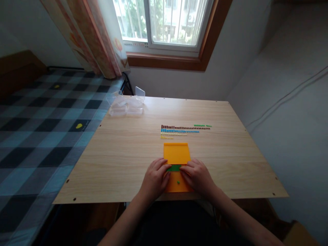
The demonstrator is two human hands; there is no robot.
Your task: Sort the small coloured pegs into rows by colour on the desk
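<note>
An orange, flat, tray-like case (176, 152) lies at the table's front edge, its far half lighter than its near half. Across its middle runs a green strip (174, 167). My left hand (154, 178) has its thumb and fingers closed at the strip's left end. At the right end, my right hand (198, 176) is closed in the same way, fingers bent over the case's side. A small green piece (178, 182) rests on the near half, between my hands. The fingertips partly cover the strip's ends.
Beyond the case, small pieces lie in rows: brown (176, 127), blue (176, 131), pale and yellow (165, 138), and green (199, 125). Clear plastic boxes (126, 106) stand at the table's far left corner. A checked bed (51, 136) adjoins the left side.
</note>
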